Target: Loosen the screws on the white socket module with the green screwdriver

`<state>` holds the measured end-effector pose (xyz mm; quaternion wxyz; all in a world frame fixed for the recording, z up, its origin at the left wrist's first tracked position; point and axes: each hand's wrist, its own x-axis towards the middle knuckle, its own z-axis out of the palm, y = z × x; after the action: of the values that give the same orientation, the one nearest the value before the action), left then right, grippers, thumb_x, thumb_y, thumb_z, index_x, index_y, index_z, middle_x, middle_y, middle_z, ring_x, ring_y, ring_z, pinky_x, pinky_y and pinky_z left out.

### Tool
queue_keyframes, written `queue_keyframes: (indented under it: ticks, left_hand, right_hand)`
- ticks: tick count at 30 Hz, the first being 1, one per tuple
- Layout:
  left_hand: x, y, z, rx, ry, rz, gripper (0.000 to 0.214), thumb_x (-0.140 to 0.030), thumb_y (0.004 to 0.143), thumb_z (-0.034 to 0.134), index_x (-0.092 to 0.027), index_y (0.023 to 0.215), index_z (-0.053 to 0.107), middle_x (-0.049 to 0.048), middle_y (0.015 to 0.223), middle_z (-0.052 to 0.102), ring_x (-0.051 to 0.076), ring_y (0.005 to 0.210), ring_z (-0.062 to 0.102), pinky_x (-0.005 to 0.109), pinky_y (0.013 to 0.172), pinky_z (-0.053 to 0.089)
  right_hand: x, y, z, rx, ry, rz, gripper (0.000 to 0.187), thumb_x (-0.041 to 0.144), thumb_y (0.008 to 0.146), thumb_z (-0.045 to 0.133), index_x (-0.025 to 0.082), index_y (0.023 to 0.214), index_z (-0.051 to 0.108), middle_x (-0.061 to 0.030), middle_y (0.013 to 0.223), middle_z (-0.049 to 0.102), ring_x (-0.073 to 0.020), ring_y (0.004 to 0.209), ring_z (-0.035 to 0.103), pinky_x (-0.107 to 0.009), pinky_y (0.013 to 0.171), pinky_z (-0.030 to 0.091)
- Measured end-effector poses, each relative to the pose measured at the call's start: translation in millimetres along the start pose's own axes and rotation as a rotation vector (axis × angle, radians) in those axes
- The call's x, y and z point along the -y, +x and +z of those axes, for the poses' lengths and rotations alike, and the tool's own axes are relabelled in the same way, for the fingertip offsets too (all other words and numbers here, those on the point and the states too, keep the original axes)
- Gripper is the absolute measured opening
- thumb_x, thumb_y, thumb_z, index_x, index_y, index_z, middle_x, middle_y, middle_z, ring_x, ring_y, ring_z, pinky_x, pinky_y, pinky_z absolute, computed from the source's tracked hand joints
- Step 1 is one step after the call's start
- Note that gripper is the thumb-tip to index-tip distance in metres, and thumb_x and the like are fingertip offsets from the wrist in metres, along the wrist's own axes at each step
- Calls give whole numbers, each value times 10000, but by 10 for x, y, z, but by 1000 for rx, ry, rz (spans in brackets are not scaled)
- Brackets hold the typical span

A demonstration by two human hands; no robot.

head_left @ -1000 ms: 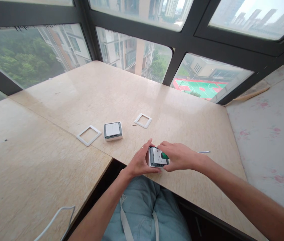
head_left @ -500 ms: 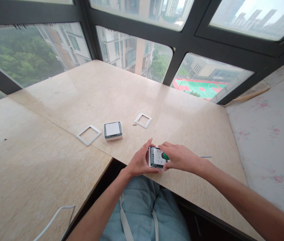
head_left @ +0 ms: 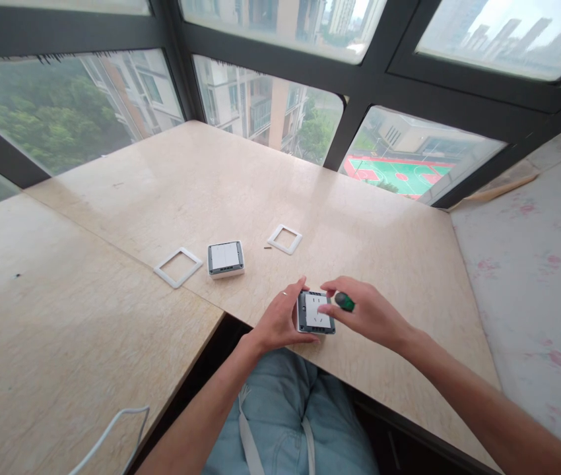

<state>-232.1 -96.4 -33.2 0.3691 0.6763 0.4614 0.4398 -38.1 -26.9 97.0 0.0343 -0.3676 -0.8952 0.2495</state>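
A white wall socket with a grey inner frame sits on a white box near the counter's front edge. My left hand grips it from the left, thumb and fingers around its side. Just right of the socket, my right hand is closed on a screwdriver whose green and black handle shows between thumb and fingers; its shaft is hidden behind the hand. Farther left stands a similar box with a white switch. One white cover frame lies behind the socket, another cover frame left of the switch.
A small brown screw-like piece lies beside the smaller-looking cover frame. The marble-look counter runs back to dark-framed windows. A white cable lies at lower left, and a flowered wall closes off the right.
My right hand has moved right, off the socket face, with the screwdriver still in it. The shaft that pointed right is out of sight now. My left hand stays on the socket.
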Motion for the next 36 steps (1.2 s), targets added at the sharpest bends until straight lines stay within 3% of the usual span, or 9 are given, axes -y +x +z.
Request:
queue_keyframes:
  ticks: [2,4,6,8,12,19,29,36]
  left_hand:
    - [-7,9,-5,16,60,12,1290,-516,616,933,-289,1611,144,140,1427,510,341,1284,538,526,1096,431]
    - [-13,18,-12,34,87,19,1288,-518,625,929,-284,1612,135,149,1438,500,344,1293,532,522,1098,430]
    - [-17,24,-18,44,90,28,1276,-517,647,918,-286,1614,118,149,1444,497,340,1303,528,512,1100,431]
    - [-19,29,-21,47,89,35,1270,-514,663,909,-289,1616,101,145,1451,497,338,1318,521,511,1111,423]
    - [-27,35,-21,57,115,28,1290,-522,651,914,-283,1617,94,150,1471,494,350,1338,513,529,1128,407]
    - [-37,35,-13,81,172,-25,1317,-517,619,931,-250,1615,112,167,1490,500,374,1365,500,554,1147,387]
    - [-44,41,-18,102,203,-25,1250,-521,645,910,-231,1608,167,184,1530,473,405,1417,454,583,1177,354]
    - [-22,34,-12,93,221,-12,1225,-540,649,899,-227,1601,194,197,1559,439,411,1428,440,602,1173,356]
  right_hand:
    - [37,-42,-62,-303,259,-24,131,307,876,725,194,929,685,-28,803,699,-170,709,653,-303,653,488]
    - [131,-73,-156,-580,594,-58,166,321,911,694,205,806,637,29,637,590,-110,511,529,-265,508,419]
    - [262,-74,-250,-759,936,-135,234,319,920,683,216,744,568,62,585,503,-80,419,419,-245,429,341]
    - [393,-42,-301,-836,1156,-200,288,338,913,690,218,713,521,65,606,485,-74,413,409,-246,425,350]
    - [533,73,-184,-847,1233,-219,321,370,890,730,214,705,519,64,612,489,-76,427,433,-248,440,361]
    - [456,178,157,-791,1272,-172,281,329,928,698,207,732,538,65,579,511,-81,449,445,-242,468,358]
    - [433,165,219,-740,1221,-94,234,313,917,715,207,769,568,63,582,521,-82,467,457,-231,468,388]
    - [415,149,183,-753,1205,-135,220,297,920,713,211,768,580,63,575,520,-87,470,453,-243,478,377]
